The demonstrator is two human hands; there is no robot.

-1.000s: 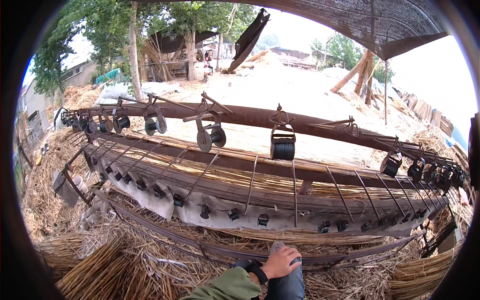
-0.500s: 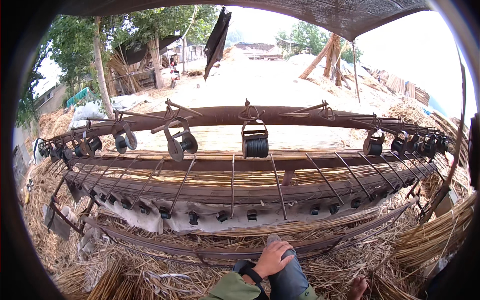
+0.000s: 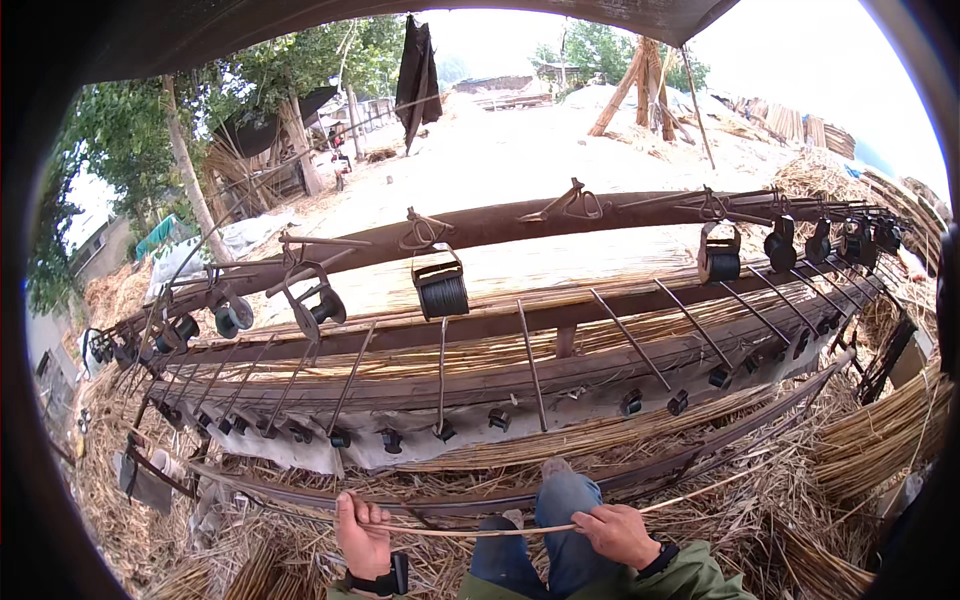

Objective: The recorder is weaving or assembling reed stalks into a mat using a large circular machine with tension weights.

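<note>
A single thin reed stalk [image 3: 450, 532] is pinched in the fingers of the left hand [image 3: 365, 537] and gripped by those of the right hand [image 3: 618, 535], stretched crosswise above knees clad in blue jeans [image 3: 565, 500]. Its far length is carried on past the right hand, over loose straw [image 3: 730, 530]. A black watch [image 3: 385, 578] is worn on the left wrist, a dark band [image 3: 660, 560] on the right, where a green sleeve [image 3: 705, 577] is seen. Ahead of the knees, a low metal rail [image 3: 640, 477] is set, and beyond it small black spools [image 3: 498, 419] are lined along a strip of pale cloth [image 3: 375, 457]. Slanting metal rods [image 3: 531, 365] are ranged above, while larger wire spools [image 3: 442, 295] are hung from a thick rusty beam [image 3: 480, 222]. A bundle of reeds [image 3: 880, 440] is piled at right. Farther off, trees [image 3: 185, 170] and leaning poles [image 3: 640, 90] are framed beneath a dark awning [image 3: 400, 30]
</note>
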